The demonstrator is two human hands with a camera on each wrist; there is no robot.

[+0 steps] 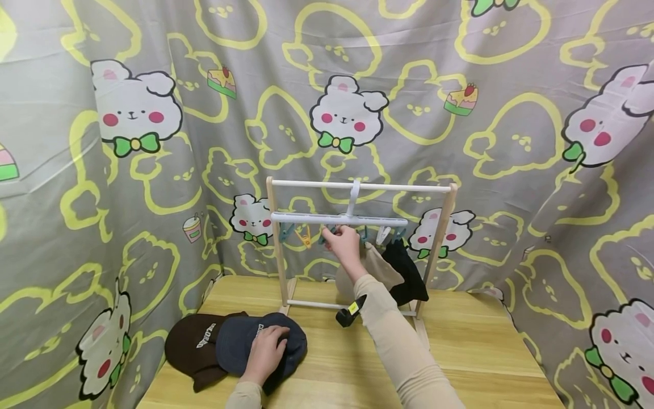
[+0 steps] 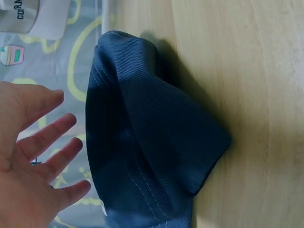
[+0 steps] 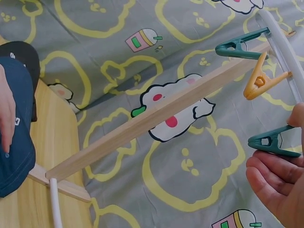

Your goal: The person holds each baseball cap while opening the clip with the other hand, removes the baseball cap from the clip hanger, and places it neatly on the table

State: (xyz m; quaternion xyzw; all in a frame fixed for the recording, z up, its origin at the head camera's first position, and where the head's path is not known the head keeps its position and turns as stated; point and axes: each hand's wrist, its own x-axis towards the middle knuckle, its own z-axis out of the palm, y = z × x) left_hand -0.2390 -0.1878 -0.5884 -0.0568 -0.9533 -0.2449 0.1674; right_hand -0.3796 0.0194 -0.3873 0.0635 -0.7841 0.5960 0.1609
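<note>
My left hand (image 1: 267,351) lies over a navy blue cap (image 1: 293,341) on the table. In the left wrist view its fingers are spread beside the folded navy cap. A dark brown cap (image 1: 191,341) with light lettering is on the left, partly under the navy one. My right hand (image 1: 344,247) is raised to the white clip hanger (image 1: 311,218). Between its thumb and fingers it pinches a dark green clip (image 3: 268,142). A yellow clip (image 3: 260,80) and another green clip (image 3: 232,47) hang nearby on the same bar.
The hanger hangs by its hook (image 1: 353,199) from a wooden rack (image 1: 280,261) with a white top rod. Right of my hand, a beige and black cap (image 1: 406,272) hangs below the hanger. A patterned curtain (image 1: 342,45) surrounds the wooden table (image 1: 480,341).
</note>
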